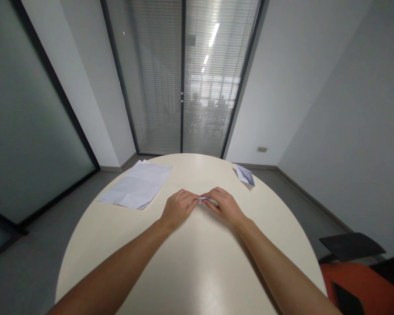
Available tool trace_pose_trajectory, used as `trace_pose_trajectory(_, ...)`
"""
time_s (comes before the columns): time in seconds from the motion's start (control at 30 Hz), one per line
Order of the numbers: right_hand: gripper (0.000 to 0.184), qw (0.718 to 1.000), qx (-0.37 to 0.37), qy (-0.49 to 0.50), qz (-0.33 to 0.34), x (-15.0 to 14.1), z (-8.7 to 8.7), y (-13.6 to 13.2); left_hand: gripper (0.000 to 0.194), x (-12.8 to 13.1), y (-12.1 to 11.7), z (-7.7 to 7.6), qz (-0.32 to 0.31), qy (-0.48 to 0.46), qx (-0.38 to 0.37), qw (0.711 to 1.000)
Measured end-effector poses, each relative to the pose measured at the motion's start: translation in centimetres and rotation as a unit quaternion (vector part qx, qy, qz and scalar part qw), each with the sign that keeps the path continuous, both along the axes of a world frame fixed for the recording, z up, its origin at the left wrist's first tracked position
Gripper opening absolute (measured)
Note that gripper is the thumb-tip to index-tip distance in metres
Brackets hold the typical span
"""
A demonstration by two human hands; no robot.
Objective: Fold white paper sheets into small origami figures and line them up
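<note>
1. Here we are at the middle of the counter (190,271), both hands meeting over it, a small white slip (203,198) right between them!
2. Left hand (179,209): fingers (192,200) closed, thumb and fingertips pinching the slip's left end.
3. Right hand (226,206): fingers closed too, gripping the right end, most of the slip hidden.
4. Far left, loose paper sheets (138,183) lie overlapping, apart from the hands.
5. And over at the far right edge, a folded paper (245,175)!
</note>
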State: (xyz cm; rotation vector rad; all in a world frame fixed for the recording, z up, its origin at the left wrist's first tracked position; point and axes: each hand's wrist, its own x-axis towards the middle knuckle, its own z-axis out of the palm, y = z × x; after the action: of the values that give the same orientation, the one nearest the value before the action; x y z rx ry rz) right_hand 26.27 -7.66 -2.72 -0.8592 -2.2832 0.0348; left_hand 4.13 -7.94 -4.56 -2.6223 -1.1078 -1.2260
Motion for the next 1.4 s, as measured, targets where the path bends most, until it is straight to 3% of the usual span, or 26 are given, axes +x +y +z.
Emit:
trace_pose_trajectory(0.2, 0.014, 1.0, 0.012, 0.005, 0.009, 0.1, -0.1, 0.2, 0.017, 0.0, 0.1, -0.2, -0.016, -0.022, 0.017, 0.999)
trace_pose_trajectory(0.8, 0.027, 0.998, 0.022, 0.058, -0.002, 0.3, -0.3, 0.4, 0.014, -0.4, 0.4, -0.3, 0.03, -0.045, -0.024, 0.998)
trace_pose_trajectory(1.2, 0.029, 0.975, -0.104, 0.178, -0.082, 0.9, -0.9, 1.1, 0.015, -0.6, 0.9, -0.7, 0.035, -0.152, -0.098, 0.983)
trace_pose_trajectory(1.4, 0.033, 0.947, -0.154, 0.26, -0.11, 1.0, -1.1, 1.5, 0.015, -0.8, 2.1, -1.4, 0.039, -0.276, -0.175, 0.944)
